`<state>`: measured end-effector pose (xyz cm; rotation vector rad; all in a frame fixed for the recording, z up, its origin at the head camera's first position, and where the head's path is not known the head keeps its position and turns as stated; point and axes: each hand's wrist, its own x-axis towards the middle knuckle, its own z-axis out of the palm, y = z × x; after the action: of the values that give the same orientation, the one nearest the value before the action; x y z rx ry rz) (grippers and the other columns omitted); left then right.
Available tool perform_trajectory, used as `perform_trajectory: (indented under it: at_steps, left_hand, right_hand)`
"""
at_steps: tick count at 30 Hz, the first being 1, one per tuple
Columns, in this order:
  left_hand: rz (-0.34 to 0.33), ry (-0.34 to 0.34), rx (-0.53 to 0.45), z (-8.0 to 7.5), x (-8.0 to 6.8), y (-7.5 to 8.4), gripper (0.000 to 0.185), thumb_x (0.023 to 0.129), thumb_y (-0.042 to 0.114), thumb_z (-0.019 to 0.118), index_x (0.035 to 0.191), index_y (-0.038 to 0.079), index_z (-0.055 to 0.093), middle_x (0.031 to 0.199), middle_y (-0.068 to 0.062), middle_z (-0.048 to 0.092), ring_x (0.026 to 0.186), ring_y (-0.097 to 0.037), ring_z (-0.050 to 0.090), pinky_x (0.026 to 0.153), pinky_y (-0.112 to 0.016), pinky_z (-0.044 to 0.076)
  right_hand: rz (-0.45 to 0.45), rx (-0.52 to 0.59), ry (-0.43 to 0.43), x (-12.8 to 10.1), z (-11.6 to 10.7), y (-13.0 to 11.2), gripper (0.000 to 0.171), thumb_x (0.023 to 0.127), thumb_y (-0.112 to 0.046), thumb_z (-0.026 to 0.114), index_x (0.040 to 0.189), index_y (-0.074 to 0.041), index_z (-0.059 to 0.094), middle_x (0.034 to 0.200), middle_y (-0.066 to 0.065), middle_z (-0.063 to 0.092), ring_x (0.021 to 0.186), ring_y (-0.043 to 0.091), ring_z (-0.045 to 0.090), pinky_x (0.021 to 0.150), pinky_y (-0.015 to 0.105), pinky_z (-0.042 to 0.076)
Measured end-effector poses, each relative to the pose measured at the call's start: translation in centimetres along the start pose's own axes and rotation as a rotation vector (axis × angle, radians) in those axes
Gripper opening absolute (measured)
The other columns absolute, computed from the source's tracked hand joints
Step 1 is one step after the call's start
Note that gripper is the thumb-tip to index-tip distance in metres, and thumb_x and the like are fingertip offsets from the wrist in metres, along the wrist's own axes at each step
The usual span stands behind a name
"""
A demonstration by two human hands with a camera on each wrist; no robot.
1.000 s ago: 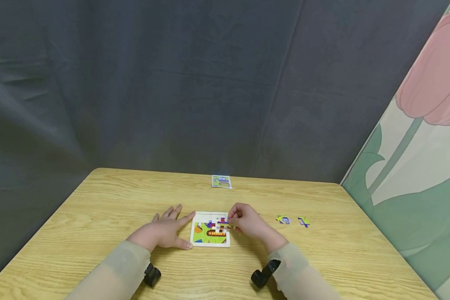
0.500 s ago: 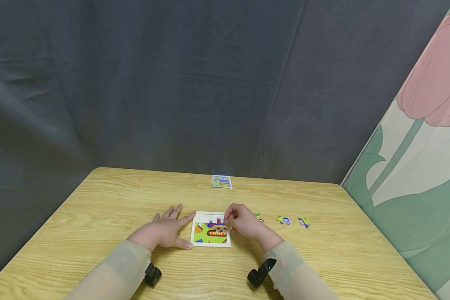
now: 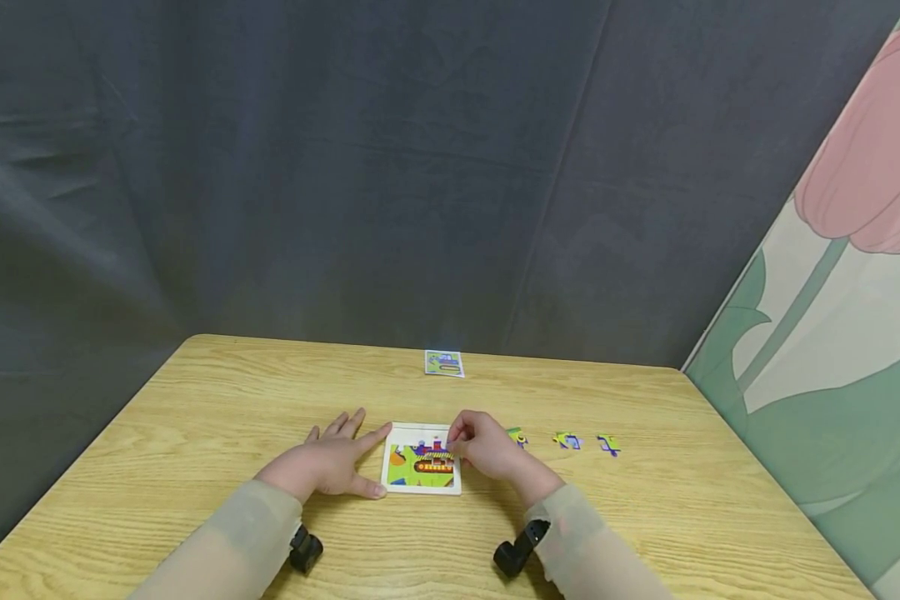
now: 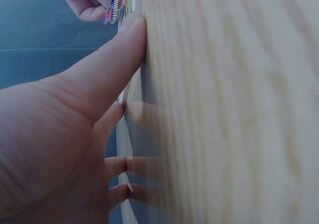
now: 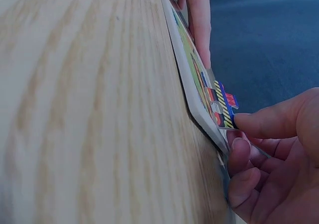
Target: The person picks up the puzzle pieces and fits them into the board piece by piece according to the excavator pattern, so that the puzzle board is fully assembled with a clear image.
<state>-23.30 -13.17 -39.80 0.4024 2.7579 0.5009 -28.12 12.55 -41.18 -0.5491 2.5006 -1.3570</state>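
Note:
A white-framed jigsaw puzzle tray (image 3: 422, 490) lies on the table, its lower part filled with a green picture of a tracked vehicle. Along its left edge my left hand (image 3: 330, 467) is spread, with the thumb at the near corner and the index finger at the far one. My right hand (image 3: 489, 448) pinches a puzzle piece (image 5: 225, 102) between thumb and fingers at the tray's right side. That piece has yellow-black stripes and a red and blue knob. In the right wrist view it is tilted over the tray; whether its lower edge touches is unclear.
Three loose pieces lie right of the right hand: a partly hidden green one (image 3: 518, 435), a green and purple one (image 3: 567, 440) and a narrow one (image 3: 608, 445). A small picture card (image 3: 444, 363) sits near the back edge of the wooden table (image 3: 270, 383).
My right hand has shifted slightly left, bringing the puzzle piece further over the tray and lower. A loose piece beside that hand has come into view. The left hand stays in place.

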Motion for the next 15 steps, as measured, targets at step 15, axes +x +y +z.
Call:
perform_trajectory:
  at_steps: [15]
  left_hand:
    - [0.011,0.000,0.002,-0.14,-0.06,0.05,0.096,0.080,0.058,0.073,0.158,0.024,0.028,0.162,-0.023,0.010,0.145,-0.048,0.007,0.109,-0.071,0.008]
  right_hand:
    - [-0.009,-0.060,0.018,-0.01,0.30,0.27,0.014,0.092,0.002,0.066,0.086,-0.007,0.058,0.077,0.005,0.053,0.064,0.015,0.049,0.053,0.024,0.043]
